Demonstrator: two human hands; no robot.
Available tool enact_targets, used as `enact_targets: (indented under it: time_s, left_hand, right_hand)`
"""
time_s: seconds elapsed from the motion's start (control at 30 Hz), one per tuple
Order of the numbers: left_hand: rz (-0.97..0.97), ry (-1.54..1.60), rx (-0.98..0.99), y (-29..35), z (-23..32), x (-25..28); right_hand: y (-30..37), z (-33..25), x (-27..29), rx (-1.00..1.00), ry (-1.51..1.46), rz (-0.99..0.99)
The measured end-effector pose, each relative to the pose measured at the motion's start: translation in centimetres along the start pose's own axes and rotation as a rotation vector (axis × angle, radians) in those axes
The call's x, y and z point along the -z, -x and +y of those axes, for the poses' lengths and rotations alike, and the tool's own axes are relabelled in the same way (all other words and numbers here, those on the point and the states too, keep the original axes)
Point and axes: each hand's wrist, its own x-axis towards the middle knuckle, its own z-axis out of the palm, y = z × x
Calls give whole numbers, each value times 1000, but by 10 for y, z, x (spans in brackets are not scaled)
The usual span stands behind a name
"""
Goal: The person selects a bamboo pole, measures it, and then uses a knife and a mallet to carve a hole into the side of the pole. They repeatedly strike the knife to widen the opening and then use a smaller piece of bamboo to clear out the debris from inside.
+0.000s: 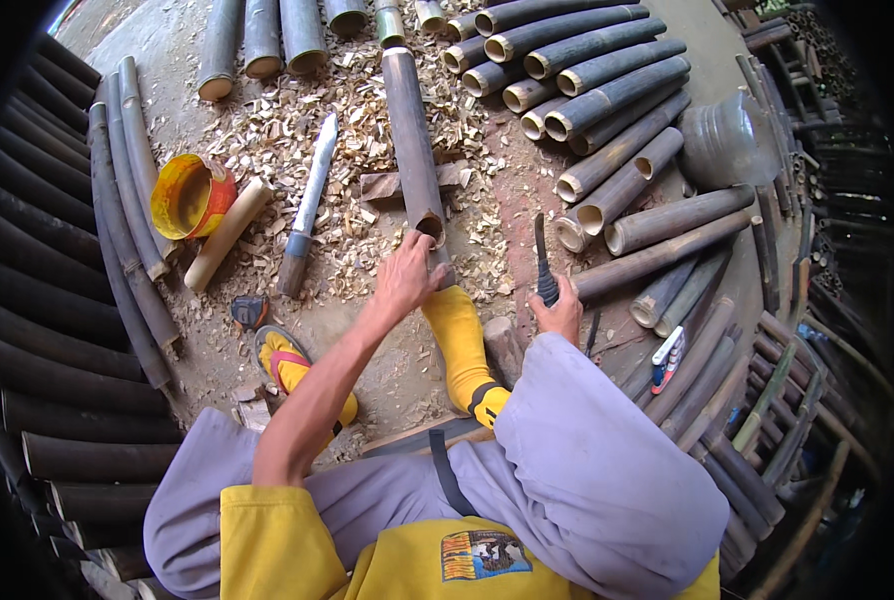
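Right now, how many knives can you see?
2. A big knife lies on the wood chips left of the pole that the left hand grips; a dark knife is in the right hand. Chips may hide others.

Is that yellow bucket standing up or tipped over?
Tipped over. The bucket lies on its side among wood chips, its open mouth facing sideways.

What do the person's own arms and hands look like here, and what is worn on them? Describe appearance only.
Both hands are bare, with no gloves, rings or watch visible. The left hand and its whole forearm are uncovered up to a short yellow sleeve. The right hand shows only partly; its arm is hidden behind a knee in loose pale lilac-grey trousers.
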Motion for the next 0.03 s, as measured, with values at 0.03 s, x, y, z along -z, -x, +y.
enact_targets:
  time_s: [0.03]
  left_hand:
    - [-41,-75,-21,-8,-11,-5]
  right_hand:
    - [1,17,-8,-29,3,-10]
